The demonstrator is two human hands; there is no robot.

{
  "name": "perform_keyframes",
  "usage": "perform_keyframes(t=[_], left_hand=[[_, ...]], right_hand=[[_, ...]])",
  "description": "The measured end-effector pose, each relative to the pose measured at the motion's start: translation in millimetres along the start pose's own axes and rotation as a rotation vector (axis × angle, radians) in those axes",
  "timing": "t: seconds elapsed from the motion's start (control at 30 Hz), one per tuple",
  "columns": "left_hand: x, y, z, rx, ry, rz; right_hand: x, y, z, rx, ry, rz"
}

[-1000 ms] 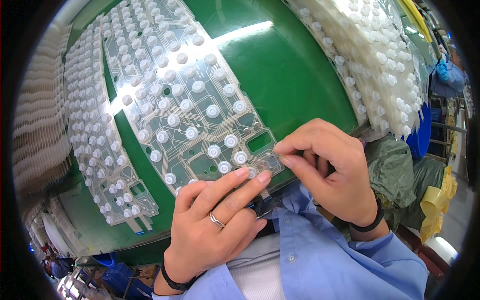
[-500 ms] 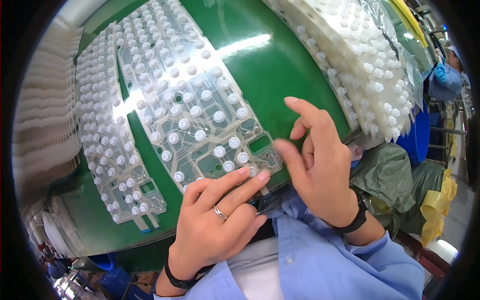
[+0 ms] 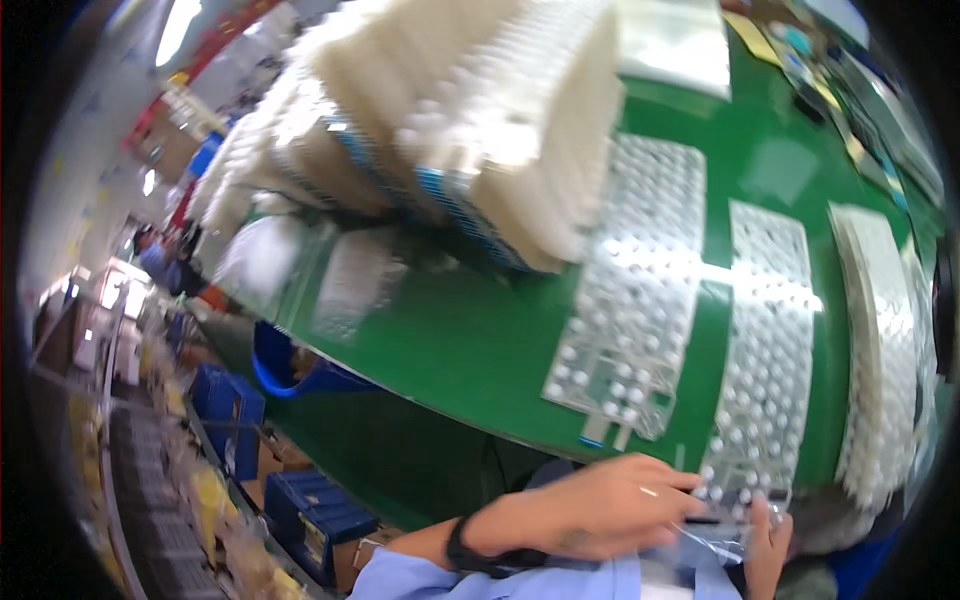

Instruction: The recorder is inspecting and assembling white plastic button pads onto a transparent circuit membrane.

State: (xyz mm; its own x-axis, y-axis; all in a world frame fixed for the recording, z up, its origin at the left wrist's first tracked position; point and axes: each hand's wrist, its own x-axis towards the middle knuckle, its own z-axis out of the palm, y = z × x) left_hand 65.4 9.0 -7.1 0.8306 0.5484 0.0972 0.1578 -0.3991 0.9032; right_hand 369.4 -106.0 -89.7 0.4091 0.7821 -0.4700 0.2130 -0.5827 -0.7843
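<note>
Two translucent membrane sheets with printed traces and rows of white rubber domes lie on the green table. My left hand (image 3: 610,502) wears a ring and reaches right, fingers stretched out, their tips at the near end of the right sheet (image 3: 765,350). At that same end is my right hand (image 3: 768,545), its thumb pointing up beside the sheet's corner; blur and the picture's lower edge hide its grip. Clear plastic film (image 3: 715,545) shows between the hands. The left sheet (image 3: 635,270) lies apart, its short tails (image 3: 592,432) toward the table's front edge.
Tall stacks of domed sheets (image 3: 540,140) stand at the back left, and another stack (image 3: 875,350) lies at the right. Small clear bags (image 3: 355,280) rest near the left edge. Below are a blue bin (image 3: 315,378) and blue crates (image 3: 315,520). A person (image 3: 160,262) is far left.
The view has swung left, bringing the stacks, bins and floor into sight. My right hand has come down from above the table to the sheet's near end. My left hand remains near that end.
</note>
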Motion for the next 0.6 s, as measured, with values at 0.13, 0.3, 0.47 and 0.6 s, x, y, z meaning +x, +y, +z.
perform_keyframes(t=[0.13,0.3,0.47,0.6], left_hand=[[-133.9,8.4,-86.5,0.314,1.062,-0.597],[-318.4,-51.1,-200.3,1.110,1.689,-0.697],[-379.1,-116.7,-286.5,1.427,1.468,-1.155],[-336.9,-154.2,-289.5,1.640,1.349,-0.839]], right_hand=[[-17.7,-69.1,-12.5,-0.156,-0.080,-0.223],[11.4,-72.2,-20.5,0.053,0.121,-0.195],[28.6,-67.7,-3.6,0.465,-0.007,-0.059],[21.5,-74.3,9.9,0.454,0.028,-0.372]])
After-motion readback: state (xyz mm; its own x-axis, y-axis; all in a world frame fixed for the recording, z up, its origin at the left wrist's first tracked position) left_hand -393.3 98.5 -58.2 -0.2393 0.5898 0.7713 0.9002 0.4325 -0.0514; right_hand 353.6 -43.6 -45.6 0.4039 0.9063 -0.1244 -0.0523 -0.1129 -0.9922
